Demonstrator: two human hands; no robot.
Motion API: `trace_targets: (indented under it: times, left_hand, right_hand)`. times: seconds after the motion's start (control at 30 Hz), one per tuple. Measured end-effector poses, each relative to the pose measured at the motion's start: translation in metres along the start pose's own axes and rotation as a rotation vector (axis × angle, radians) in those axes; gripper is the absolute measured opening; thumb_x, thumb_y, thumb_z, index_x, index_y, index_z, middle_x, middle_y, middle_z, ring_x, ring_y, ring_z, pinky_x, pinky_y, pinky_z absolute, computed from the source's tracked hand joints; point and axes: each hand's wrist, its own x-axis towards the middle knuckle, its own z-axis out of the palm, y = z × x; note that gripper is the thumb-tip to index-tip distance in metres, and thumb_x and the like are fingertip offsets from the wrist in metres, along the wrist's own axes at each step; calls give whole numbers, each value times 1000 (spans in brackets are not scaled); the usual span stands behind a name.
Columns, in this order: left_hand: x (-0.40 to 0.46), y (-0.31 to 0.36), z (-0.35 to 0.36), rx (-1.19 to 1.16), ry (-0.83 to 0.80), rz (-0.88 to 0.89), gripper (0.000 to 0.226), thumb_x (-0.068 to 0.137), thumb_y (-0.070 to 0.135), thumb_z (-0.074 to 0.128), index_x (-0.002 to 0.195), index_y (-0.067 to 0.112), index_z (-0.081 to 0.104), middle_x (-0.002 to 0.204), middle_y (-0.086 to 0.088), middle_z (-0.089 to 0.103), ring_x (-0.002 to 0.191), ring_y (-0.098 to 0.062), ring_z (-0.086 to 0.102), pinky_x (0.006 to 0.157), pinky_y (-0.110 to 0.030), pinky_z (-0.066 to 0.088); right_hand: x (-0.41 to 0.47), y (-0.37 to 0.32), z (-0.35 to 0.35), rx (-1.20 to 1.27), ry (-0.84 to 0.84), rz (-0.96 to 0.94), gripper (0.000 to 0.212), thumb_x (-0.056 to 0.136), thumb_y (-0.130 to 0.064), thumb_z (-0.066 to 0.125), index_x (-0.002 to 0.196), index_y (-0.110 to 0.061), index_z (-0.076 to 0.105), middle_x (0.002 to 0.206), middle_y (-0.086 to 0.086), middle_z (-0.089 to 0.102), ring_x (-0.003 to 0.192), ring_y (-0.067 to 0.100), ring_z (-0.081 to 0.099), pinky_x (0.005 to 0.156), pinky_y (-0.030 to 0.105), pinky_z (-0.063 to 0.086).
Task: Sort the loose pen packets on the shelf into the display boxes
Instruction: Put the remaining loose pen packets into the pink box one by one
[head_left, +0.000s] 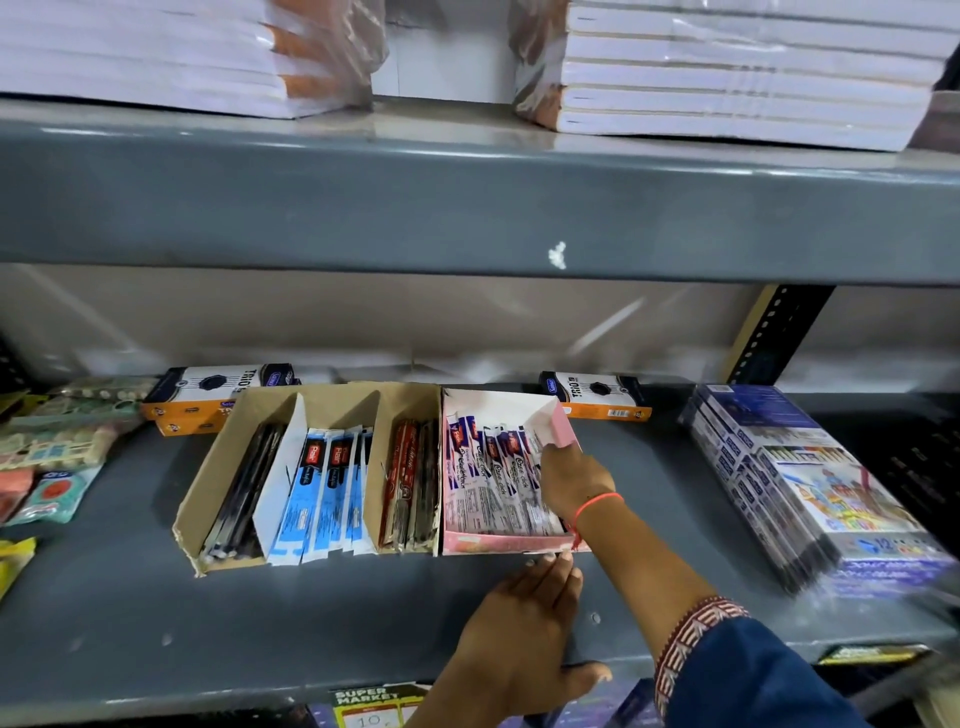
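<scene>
A pink display box (563, 431) sits mid-shelf, filled with white, blue and red pen packets (493, 478). My right hand (571, 480) reaches into its right side, fingers pressed on the packets; whether it grips one is hidden. My left hand (524, 623) lies flat on the shelf, fingertips touching the pink box's front edge. Left of it stands a brown cardboard box (208, 488) with compartments holding dark pen packets (241, 499), blue packets (324, 488) and red and dark packets (410, 483).
Two orange and white Trio boxes (208, 395) (597, 395) lie behind the display boxes. A stack of colour-pencil boxes (795, 483) fills the right of the grey shelf (130, 597). Erasers and small packs (57, 447) crowd the left. Paper stacks (727, 67) rest above.
</scene>
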Motion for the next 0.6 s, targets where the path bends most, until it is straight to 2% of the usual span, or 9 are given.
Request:
trace_targets:
  times: [0.1, 0.37, 0.5, 0.6]
  left_hand:
    - [0, 0, -3, 16, 37, 12, 81, 58, 84, 43, 108, 26, 69, 114, 12, 67, 102, -2, 62, 82, -15, 49]
    - [0, -1, 0, 32, 22, 15, 80, 61, 82, 42, 110, 24, 68, 116, 10, 67, 104, -4, 61, 85, -17, 48]
    - [0, -2, 2, 39, 41, 21, 80, 62, 80, 42, 111, 22, 67, 116, 8, 67, 105, -6, 61, 85, -18, 49]
    - [1, -1, 3, 60, 58, 29, 81, 64, 81, 41, 112, 20, 66, 117, 7, 66, 106, -7, 61, 86, -19, 49]
  right_hand:
    - [5, -2, 2, 46, -36, 49, 33, 92, -2, 37, 124, 1, 46, 126, 19, 54, 112, 37, 58, 93, 43, 52]
    - [17, -1, -2, 168, -84, 115, 35, 89, 0, 42, 123, 4, 50, 123, 19, 57, 112, 33, 60, 95, 41, 53]
    - [14, -7, -4, 108, -4, 107, 31, 90, -2, 41, 115, 1, 58, 117, 18, 63, 107, 32, 63, 88, 37, 55]
    - [10, -7, -15, 29, 103, 101, 35, 89, -2, 40, 121, -1, 53, 118, 18, 63, 108, 32, 62, 82, 35, 54]
